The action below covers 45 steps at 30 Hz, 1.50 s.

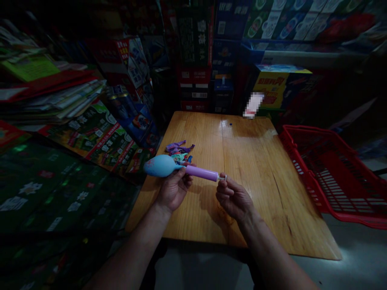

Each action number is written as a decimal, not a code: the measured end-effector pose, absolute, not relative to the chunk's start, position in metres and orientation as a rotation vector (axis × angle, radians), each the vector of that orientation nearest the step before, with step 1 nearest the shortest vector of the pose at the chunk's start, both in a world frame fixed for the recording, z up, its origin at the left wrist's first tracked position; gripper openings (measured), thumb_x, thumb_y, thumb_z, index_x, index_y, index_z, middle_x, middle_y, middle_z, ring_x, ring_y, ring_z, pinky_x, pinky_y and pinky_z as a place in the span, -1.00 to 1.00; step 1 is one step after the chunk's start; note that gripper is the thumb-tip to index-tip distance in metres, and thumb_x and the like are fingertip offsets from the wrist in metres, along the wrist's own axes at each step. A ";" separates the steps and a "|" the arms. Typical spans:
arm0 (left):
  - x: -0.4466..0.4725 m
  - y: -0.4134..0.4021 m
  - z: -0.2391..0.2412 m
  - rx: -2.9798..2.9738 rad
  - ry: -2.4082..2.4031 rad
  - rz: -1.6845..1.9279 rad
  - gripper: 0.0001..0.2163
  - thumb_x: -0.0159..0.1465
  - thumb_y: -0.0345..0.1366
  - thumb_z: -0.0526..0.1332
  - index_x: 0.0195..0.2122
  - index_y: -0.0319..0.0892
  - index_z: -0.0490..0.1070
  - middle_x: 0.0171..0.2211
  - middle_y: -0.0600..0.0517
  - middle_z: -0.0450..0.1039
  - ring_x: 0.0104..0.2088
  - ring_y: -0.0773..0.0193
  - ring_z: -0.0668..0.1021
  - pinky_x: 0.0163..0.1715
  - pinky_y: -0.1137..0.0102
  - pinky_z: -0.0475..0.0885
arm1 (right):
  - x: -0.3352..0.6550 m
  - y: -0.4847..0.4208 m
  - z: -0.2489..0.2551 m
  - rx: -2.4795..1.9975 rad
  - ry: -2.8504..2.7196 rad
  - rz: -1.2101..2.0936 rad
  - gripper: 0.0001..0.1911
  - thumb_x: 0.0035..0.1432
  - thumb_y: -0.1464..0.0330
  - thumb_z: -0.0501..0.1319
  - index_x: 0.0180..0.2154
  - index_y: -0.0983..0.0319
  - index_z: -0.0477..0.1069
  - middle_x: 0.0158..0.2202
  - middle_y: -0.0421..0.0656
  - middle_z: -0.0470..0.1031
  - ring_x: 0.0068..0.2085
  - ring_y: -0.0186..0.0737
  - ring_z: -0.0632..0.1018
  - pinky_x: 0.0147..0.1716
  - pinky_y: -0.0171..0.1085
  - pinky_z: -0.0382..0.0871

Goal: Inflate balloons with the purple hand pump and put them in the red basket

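Note:
Above the wooden table (248,161), a light blue balloon (160,165), partly inflated, sits on the end of a purple hand pump (202,172). My left hand (175,187) is closed where the balloon's neck meets the pump, pinching the two together. At the pump's other end, my right hand (234,197) grips the white handle (223,177), whose rod shows only a short length outside the barrel. Several uninflated balloons, among them a purple balloon (177,148), lie in a small pile on the table just beyond my left hand.
A red plastic basket (308,173) stands right of the table. Stacked green boxes (45,189) and a pile of papers (60,100) crowd the left. More boxes (195,84) line the back, with a yellow and blue carton (273,86) at the back right.

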<state>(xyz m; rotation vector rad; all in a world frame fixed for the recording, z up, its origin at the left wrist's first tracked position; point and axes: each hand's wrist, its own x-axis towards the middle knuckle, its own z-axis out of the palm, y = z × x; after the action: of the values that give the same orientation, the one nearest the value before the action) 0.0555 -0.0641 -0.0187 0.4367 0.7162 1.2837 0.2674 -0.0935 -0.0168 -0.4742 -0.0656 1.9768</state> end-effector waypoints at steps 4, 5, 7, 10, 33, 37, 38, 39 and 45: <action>0.045 -0.057 -0.015 0.425 0.716 1.370 -0.75 0.22 -0.35 0.29 -0.06 -0.16 0.48 -0.07 -0.08 0.53 -0.40 0.44 0.55 -0.44 0.56 0.48 | 0.284 -0.090 -0.011 -0.436 -0.076 1.937 -0.86 0.15 0.53 0.22 -0.20 0.32 0.42 -0.49 -0.26 0.44 -0.62 -0.57 0.27 -0.62 -0.53 0.22; 0.044 -0.058 -0.015 0.432 0.716 1.381 -0.75 0.22 -0.35 0.29 -0.06 -0.15 0.47 -0.07 -0.07 0.53 -0.40 0.44 0.55 -0.43 0.55 0.49 | 0.285 -0.090 -0.011 -0.431 -0.069 1.927 -0.86 0.15 0.54 0.22 -0.20 0.33 0.42 -0.49 -0.26 0.44 -0.62 -0.57 0.27 -0.62 -0.53 0.22; 0.047 -0.060 -0.016 0.444 0.721 1.357 -0.75 0.22 -0.35 0.29 -0.06 -0.15 0.48 -0.07 -0.07 0.53 -0.40 0.43 0.56 -0.42 0.54 0.49 | 0.281 -0.092 -0.013 -0.448 -0.066 1.937 -0.87 0.15 0.52 0.24 -0.21 0.33 0.42 -0.49 -0.26 0.44 -0.62 -0.56 0.27 -0.62 -0.52 0.23; 0.056 -0.066 -0.020 0.434 0.740 1.295 -0.75 0.20 -0.35 0.31 -0.08 -0.17 0.49 -0.10 -0.08 0.54 -0.42 0.42 0.55 -0.44 0.52 0.50 | 0.267 -0.097 -0.018 -0.491 -0.094 1.986 -0.86 0.13 0.48 0.27 -0.22 0.31 0.43 -0.50 -0.25 0.46 -0.62 -0.55 0.26 -0.62 -0.51 0.23; 0.064 -0.065 -0.024 0.421 0.737 1.307 -0.74 0.19 -0.36 0.32 -0.08 -0.17 0.50 -0.09 -0.07 0.54 -0.42 0.43 0.56 -0.42 0.53 0.50 | 0.268 -0.091 -0.019 -0.468 0.013 1.999 -0.89 0.16 0.51 0.23 -0.22 0.30 0.41 -0.49 -0.26 0.45 -0.61 -0.56 0.28 -0.61 -0.53 0.24; 0.054 -0.058 -0.020 0.421 0.746 1.383 -0.78 0.20 -0.36 0.31 -0.11 -0.17 0.51 -0.13 -0.05 0.56 -0.42 0.44 0.56 -0.43 0.55 0.50 | 0.285 -0.084 -0.014 -0.427 -0.003 1.961 -0.88 0.18 0.53 0.19 -0.20 0.34 0.41 -0.49 -0.25 0.43 -0.62 -0.56 0.29 -0.62 -0.52 0.23; 0.053 -0.057 -0.020 0.422 0.746 1.409 -0.78 0.20 -0.36 0.31 -0.11 -0.16 0.51 -0.14 -0.04 0.56 -0.42 0.44 0.56 -0.42 0.56 0.49 | 0.287 -0.083 -0.013 -0.415 -0.008 1.935 -0.88 0.18 0.53 0.19 -0.19 0.35 0.41 -0.49 -0.26 0.43 -0.62 -0.56 0.28 -0.63 -0.51 0.22; 0.053 -0.058 -0.020 0.422 0.746 1.425 -0.79 0.20 -0.36 0.31 -0.11 -0.15 0.51 -0.14 -0.03 0.56 -0.41 0.44 0.56 -0.41 0.56 0.50 | 0.287 -0.084 -0.014 -0.411 -0.010 1.916 -0.88 0.18 0.53 0.20 -0.20 0.35 0.41 -0.49 -0.26 0.42 -0.62 -0.57 0.28 -0.63 -0.51 0.22; 0.065 -0.066 -0.027 0.396 0.782 1.326 -0.76 0.20 -0.35 0.32 -0.09 -0.19 0.51 -0.13 -0.06 0.56 -0.44 0.45 0.54 -0.44 0.55 0.48 | 0.267 -0.095 -0.023 -0.481 0.016 1.997 -0.86 0.16 0.49 0.25 -0.19 0.33 0.41 -0.49 -0.21 0.45 -0.61 -0.55 0.29 -0.61 -0.50 0.22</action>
<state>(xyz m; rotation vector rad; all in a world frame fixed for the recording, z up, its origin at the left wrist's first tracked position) 0.0652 -0.0660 -0.0269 0.3964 0.7824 1.3262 0.2666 -0.0948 -0.0231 -0.4811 0.0161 1.9965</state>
